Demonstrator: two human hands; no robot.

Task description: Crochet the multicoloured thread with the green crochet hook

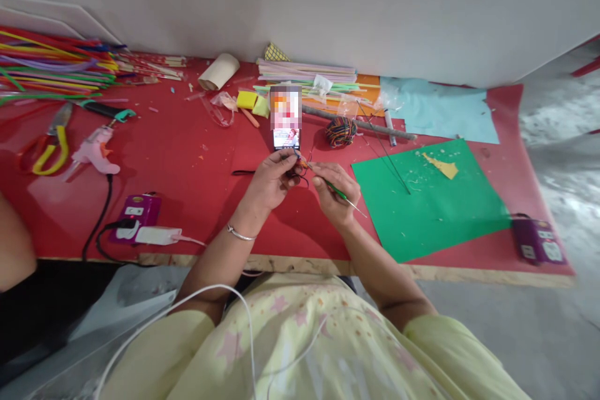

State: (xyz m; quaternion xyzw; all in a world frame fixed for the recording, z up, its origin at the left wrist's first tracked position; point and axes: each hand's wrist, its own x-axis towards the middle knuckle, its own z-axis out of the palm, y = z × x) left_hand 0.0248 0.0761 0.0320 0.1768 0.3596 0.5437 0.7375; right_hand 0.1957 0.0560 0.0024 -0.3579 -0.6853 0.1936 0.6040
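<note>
My left hand (pixel 276 178) pinches a small piece of multicoloured yarn work (pixel 303 164) over the middle of the table. Between the fingers of my right hand (pixel 338 184) is a crochet hook (pixel 345 197) with a green grip and a thin metal end pointing back towards me. Its other end meets the yarn at my left fingertips, where fingers hide the detail. Just beyond my hands, a phone (pixel 287 139) with a lit screen lies on the red table. To its right sits a ball of multicoloured yarn (pixel 341 132), with a loose strand near my hands.
Pliers (pixel 57 140), a pink glue gun (pixel 96 150) and a purple power strip (pixel 137 212) lie on the left. Green sheet (pixel 422 219) covers part of the right side. Behind are a stick (pixel 370 127), straws (pixel 309 70) and a cardboard tube (pixel 219 72). Another person's arm (pixel 14 244) shows far left.
</note>
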